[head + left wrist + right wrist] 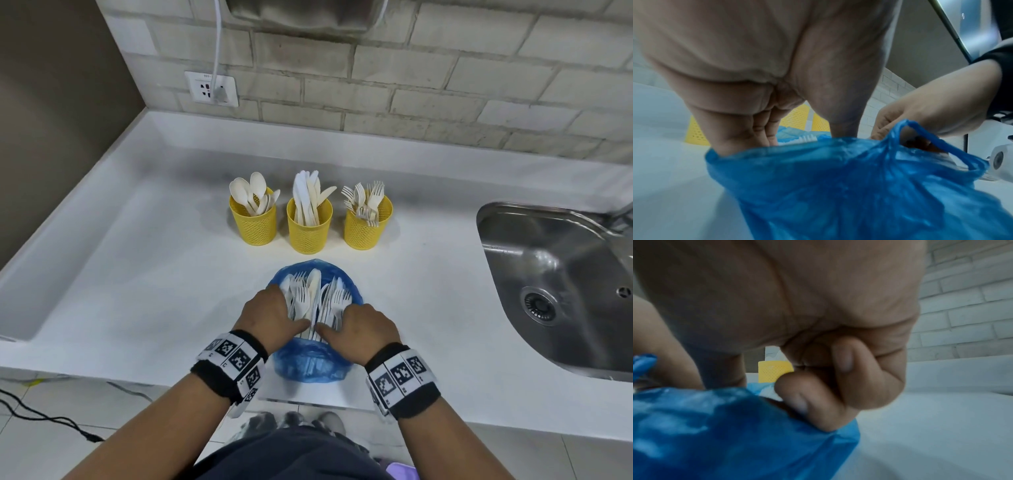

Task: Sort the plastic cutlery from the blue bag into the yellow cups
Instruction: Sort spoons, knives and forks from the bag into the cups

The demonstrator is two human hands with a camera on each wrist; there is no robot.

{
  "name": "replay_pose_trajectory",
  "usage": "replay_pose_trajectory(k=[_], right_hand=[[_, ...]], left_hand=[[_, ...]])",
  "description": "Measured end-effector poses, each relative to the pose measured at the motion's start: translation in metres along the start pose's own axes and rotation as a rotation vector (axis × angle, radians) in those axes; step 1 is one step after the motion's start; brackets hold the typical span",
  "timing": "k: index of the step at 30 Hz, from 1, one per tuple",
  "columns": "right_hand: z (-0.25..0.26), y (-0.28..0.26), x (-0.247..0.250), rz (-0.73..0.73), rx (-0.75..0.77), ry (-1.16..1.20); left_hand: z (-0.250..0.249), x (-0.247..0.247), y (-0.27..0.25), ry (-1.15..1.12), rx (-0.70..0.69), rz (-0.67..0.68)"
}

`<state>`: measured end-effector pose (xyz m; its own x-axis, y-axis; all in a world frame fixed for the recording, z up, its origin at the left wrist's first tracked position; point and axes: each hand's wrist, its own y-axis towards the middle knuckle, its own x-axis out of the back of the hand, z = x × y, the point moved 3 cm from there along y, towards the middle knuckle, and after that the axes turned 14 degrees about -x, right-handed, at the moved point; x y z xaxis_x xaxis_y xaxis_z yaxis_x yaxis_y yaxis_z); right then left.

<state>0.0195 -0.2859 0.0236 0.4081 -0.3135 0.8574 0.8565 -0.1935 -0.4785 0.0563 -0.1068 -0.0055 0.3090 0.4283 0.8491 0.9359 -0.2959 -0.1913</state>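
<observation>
Both hands (270,317) (363,329) dig into crinkly blue bag (310,368).

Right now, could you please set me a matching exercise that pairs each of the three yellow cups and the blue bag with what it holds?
Things:
1. left yellow cup
2. middle yellow cup
3. right yellow cup
4. blue bag

Contents:
A. forks only
B. mixed, unsorted cutlery
C. spoons
D. knives

Pairs: 1-C, 2-D, 3-A, 4-B
</observation>
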Motion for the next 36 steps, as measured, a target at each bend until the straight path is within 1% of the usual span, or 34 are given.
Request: replay_pose_trajectory(k=[3, 7, 11, 16, 21, 26, 29, 32, 36], right_hand=[[0.007, 0.006, -0.004, 0.003, -0.022, 0.028], [0.01, 0.015, -0.008, 0.052, -0.036, 0.161], [0.009, 0.02, -0.007, 0.028, -0.059, 0.182], [0.014, 0.025, -0.01, 0.026, -0.043, 0.164], [0.015, 0.034, -0.013, 0.075, -0.045, 0.299], [0.014, 0.032, -0.017, 0.063, -0.071, 0.331], [0.016, 0.032, -0.017, 0.029, -0.074, 0.306], [0.019, 0.035, -0.017, 0.058, -0.066, 0.349], [0.017, 0.035, -0.014, 0.092, -0.049, 0.432]], left_hand=[[-0.007, 0.002, 0.003, -0.008, -0.014, 0.02], [-0.013, 0.008, 0.003, -0.092, -0.01, 0.051], [-0.005, 0.007, 0.007, -0.175, 0.021, 0.05], [-0.007, 0.005, 0.006, -0.172, 0.012, 0.012], [-0.004, 0.01, 0.009, -0.201, 0.026, 0.053], [-0.005, 0.011, 0.009, -0.195, -0.012, 0.034], [-0.012, 0.005, 0.007, -0.124, -0.038, 0.047], [-0.017, 0.005, 0.009, -0.069, -0.057, 0.074], [-0.013, 0.007, 0.009, -0.198, -0.025, 0.047]])
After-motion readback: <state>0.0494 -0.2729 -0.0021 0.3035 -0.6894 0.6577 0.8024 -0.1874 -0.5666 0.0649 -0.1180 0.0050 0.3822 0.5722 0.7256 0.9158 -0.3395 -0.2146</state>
